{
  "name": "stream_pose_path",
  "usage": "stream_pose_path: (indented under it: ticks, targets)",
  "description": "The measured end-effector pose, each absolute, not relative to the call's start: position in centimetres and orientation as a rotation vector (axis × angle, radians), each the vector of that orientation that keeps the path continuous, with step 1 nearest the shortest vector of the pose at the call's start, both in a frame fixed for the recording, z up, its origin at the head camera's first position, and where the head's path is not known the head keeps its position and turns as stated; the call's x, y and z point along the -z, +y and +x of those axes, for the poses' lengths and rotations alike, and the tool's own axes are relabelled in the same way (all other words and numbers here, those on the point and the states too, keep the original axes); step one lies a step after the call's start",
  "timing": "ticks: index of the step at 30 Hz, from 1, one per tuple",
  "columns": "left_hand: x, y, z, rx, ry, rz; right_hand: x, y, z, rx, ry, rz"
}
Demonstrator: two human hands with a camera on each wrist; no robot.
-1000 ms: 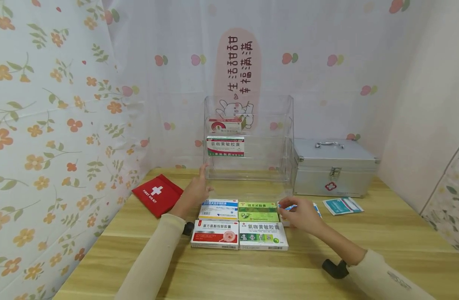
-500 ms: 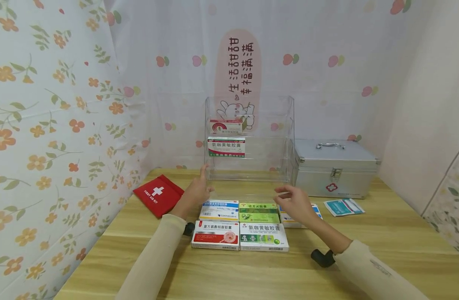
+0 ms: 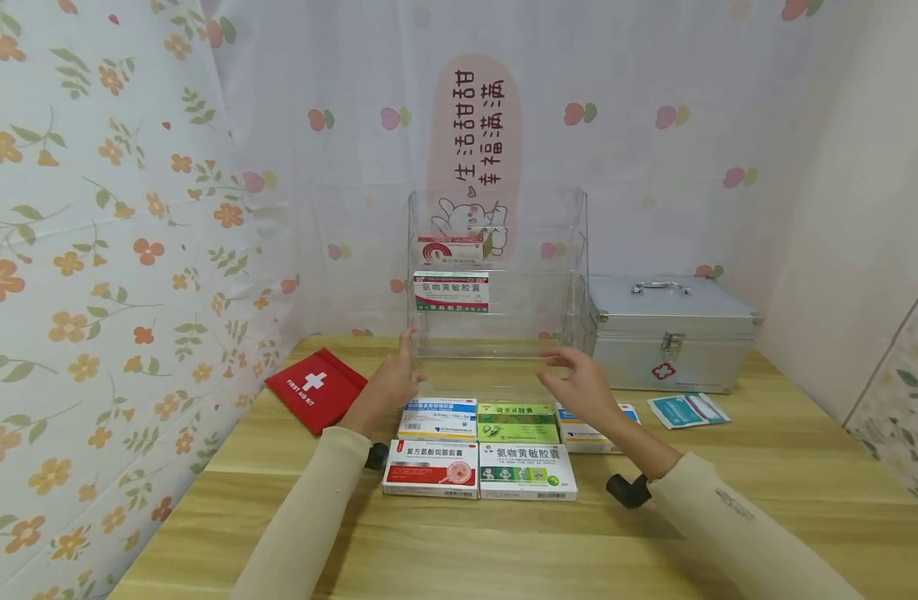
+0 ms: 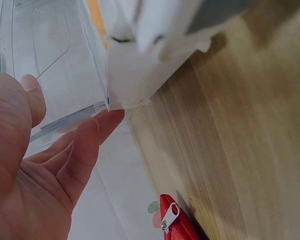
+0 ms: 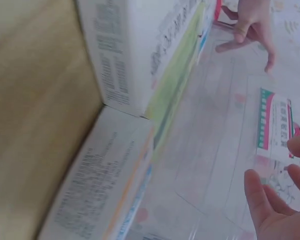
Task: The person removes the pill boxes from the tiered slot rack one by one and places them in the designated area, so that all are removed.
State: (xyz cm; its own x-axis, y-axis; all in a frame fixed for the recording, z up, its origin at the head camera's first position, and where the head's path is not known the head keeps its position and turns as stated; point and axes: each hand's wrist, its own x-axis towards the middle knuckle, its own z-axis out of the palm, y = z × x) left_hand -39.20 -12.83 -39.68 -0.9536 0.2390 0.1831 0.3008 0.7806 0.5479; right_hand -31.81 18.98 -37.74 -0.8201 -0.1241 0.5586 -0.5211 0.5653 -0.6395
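Observation:
A clear stepped display rack (image 3: 534, 292) stands at the back of the table. On its upper tiers sit a red-and-white medicine box (image 3: 451, 251) and a green-and-red one (image 3: 451, 293). My left hand (image 3: 390, 382) touches the rack's lower left side, fingers extended; in the left wrist view its fingertips meet the clear edge beside a white box (image 4: 135, 75). My right hand (image 3: 579, 379), fingers loosely bent and holding nothing, hovers at the rack's front right. Below it lie a green medicine box (image 3: 516, 423) and a blue-and-white one (image 3: 597, 437), partly hidden by the wrist.
More medicine boxes lie in front: a blue-and-white one (image 3: 437, 418), a red-and-white one (image 3: 431, 469) and a white-and-green one (image 3: 527, 472). At left is a red first aid pouch (image 3: 316, 390). A silver case (image 3: 669, 337) and a teal packet (image 3: 687, 412) sit at right.
My right hand has moved from over the right blue-and-white box, left and back toward the rack, uncovering more of that box. My left hand stays at the rack's side.

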Motion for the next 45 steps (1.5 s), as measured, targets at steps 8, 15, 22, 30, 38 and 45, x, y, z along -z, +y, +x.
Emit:
stream_pose_path:
  ticks: [8,15,22,30,38,45]
  targets:
    - [39.8,-12.9,-39.3,0.883,-2.876,-0.433,36.9,18.1,-34.1,-1.135,-2.291,0.579]
    - [39.7,-12.9,-39.3,0.913,-2.87,-0.425,35.8,17.0,-35.8,-1.081,-2.288,0.606]
    - [39.4,-12.8,-39.5,0.893,-2.892,-0.413,34.5,16.0,-37.2,-1.015,-2.328,0.59]
    - [39.8,-12.8,-39.7,0.915,-2.892,-0.39,33.6,15.1,-38.6,-1.042,-2.382,0.593]
    - [40.1,-13.0,-39.7,0.889,-2.872,-0.45,32.5,14.3,-40.5,-1.064,-2.402,0.608]
    - [39.8,-12.9,-39.6,0.876,-2.875,-0.439,31.1,13.6,-41.4,-1.023,-2.499,0.642]
